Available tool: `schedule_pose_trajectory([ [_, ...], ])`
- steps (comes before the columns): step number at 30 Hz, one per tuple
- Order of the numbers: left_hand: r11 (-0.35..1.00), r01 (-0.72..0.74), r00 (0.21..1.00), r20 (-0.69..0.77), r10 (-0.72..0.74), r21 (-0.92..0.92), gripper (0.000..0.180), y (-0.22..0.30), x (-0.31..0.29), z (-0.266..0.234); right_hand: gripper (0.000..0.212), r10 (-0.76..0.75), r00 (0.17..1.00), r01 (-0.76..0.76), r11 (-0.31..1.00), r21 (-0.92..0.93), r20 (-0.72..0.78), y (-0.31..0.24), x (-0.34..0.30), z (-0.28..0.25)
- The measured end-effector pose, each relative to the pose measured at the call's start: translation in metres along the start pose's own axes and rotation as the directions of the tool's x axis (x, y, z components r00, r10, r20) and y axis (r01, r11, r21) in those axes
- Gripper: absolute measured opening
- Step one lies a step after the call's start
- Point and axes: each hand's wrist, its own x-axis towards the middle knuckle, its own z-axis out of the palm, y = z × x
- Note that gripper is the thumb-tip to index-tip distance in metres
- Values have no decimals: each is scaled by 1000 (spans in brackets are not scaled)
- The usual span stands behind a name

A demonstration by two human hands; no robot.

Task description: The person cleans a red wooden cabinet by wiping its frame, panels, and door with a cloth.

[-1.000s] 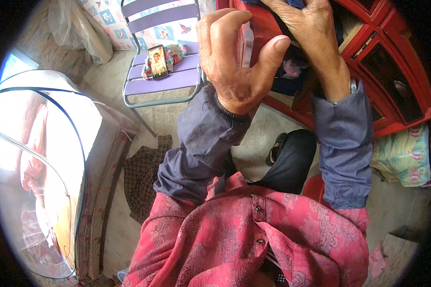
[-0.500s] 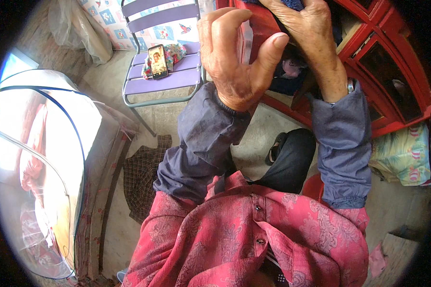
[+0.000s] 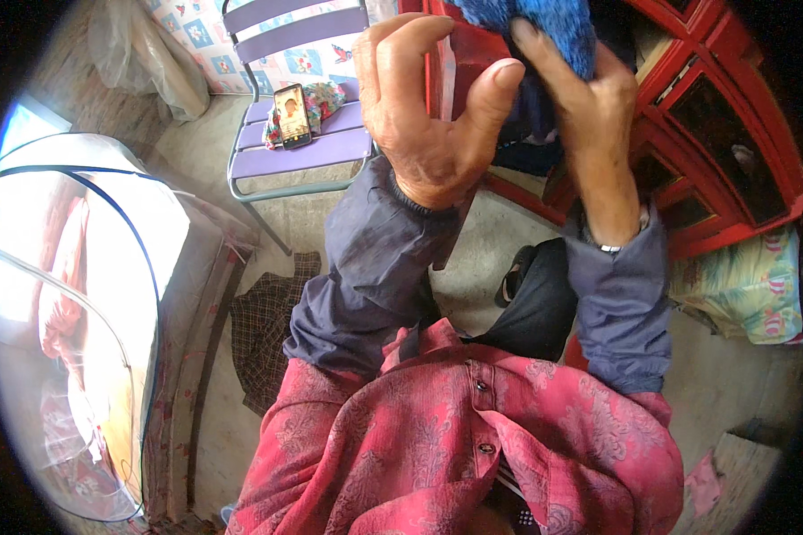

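Observation:
My right hand [image 3: 598, 107] is closed on a bright blue fluffy cloth [image 3: 567, 27] at the top of the view, in front of a red wooden cabinet [image 3: 732, 116]. Its thumb lies over the near side of the cloth, and the cloth's upper part runs out of the picture. Beside it, my left hand [image 3: 433, 111] is raised with thumb and fingers wide apart. The left fingertips are bent over towards a red panel [image 3: 482, 58] of the cabinet; whether they touch it I cannot tell. Dark blue fabric [image 3: 531, 134] shows inside the cabinet, between my hands.
A purple slatted chair [image 3: 317, 160] stands at the upper left, with a phone [image 3: 292, 116] leaning on flowered cloth. At the far left is a bed-like frame [image 3: 174, 357] under clear plastic. A checked cloth [image 3: 263, 330] lies on the floor; a patterned bag [image 3: 749, 294] sits below the cabinet.
My right hand has turned and come slightly down, drawing more of the blue fluffy cloth into view. My left hand has shifted a little to the left.

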Motion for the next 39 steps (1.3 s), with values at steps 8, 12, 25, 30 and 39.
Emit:
schedule_pose_trajectory([
  [8,997,2,998,-56,-6,-72,33,2,5,-3,31,108,994,-108,994,3,29,61,-105,25],
  [12,996,-92,996,0,92,5,36,-8,10,-12,33,383,883,-405,914,29,272,116,-165,23],
  [25,999,17,999,48,-15,-48,40,13,4,4,34,-75,994,69,994,80,81,52,-58,-14],
  [30,994,87,996,24,-85,-68,46,14,1,7,29,-121,988,132,984,121,-96,65,-57,36],
  [39,999,20,999,42,-19,-34,44,11,2,7,38,398,865,-450,884,124,306,150,-92,36],
])
